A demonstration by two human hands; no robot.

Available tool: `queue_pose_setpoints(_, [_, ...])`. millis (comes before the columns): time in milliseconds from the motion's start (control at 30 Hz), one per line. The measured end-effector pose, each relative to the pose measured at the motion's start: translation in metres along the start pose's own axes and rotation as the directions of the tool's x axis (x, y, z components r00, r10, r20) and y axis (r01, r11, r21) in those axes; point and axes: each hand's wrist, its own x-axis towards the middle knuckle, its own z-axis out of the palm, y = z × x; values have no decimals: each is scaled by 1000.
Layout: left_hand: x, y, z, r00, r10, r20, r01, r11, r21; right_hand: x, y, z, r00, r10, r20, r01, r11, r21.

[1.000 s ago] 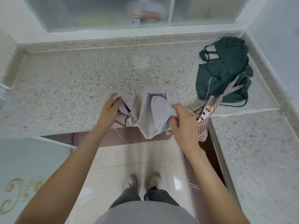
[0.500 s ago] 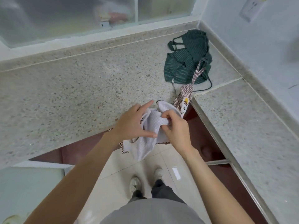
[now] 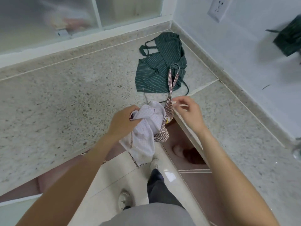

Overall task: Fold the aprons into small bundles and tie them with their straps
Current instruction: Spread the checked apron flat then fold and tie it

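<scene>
Lilac-grey checked cloth, the apron (image 3: 146, 126) being worked, is bunched loosely in the left hand (image 3: 121, 122), whose grip is closed around the top of the wad at the tabletop (image 3: 57, 103) edge; the lower part of the cloth hangs free below that grip, over the floor, so the bundle is far from tight. Half a second ago both hands were pressed together on the wad, kneading it smaller; now the right hand (image 3: 187, 111) has let go of the cloth and moved up and away from the left grip, its thumb and forefinger pinching narrowly on what looks like a thin pale tie, just beside the brown-checked strap (image 3: 172, 88); whether the strap itself is caught in that pinch cannot be told. That strap runs from beside the right grip outward across the tabletop and loops over the green striped apron (image 3: 161, 69), which lies crumpled and untouched well beyond both hands.

The shift reads as a change of step: folding seems to be giving way to gathering a strap for tying; yet the cloth below the left grip is slack and unrolled, so a tie made now would likely hold a loose bundle. The strap's loop resting on the green apron may drag it when pulled. The green apron is not yet begun.
</scene>
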Motion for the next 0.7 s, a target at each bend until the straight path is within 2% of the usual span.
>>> queue_pose_setpoints(67, [21,2,6,997,-71,-16,71,997,3,47,22,-13,998,46,-38,-47,998,-29])
queue_pose_setpoints(267, [94,9,27,967,-247,-56,250,966,67,189,82,-29,994,86,-67,-101,958,-268])
queue_pose_setpoints(400, [122,6,38,935,-348,-67,354,931,96,256,110,-17,997,66,28,-47,894,-446])
queue_pose_setpoints(600, [132,-3,38,920,-378,-100,387,917,96,296,123,-8,993,114,21,-79,798,-598])
queue_pose_setpoints(700, [131,-3,38,919,-376,-118,389,915,112,301,128,-8,993,107,51,-60,822,-566])
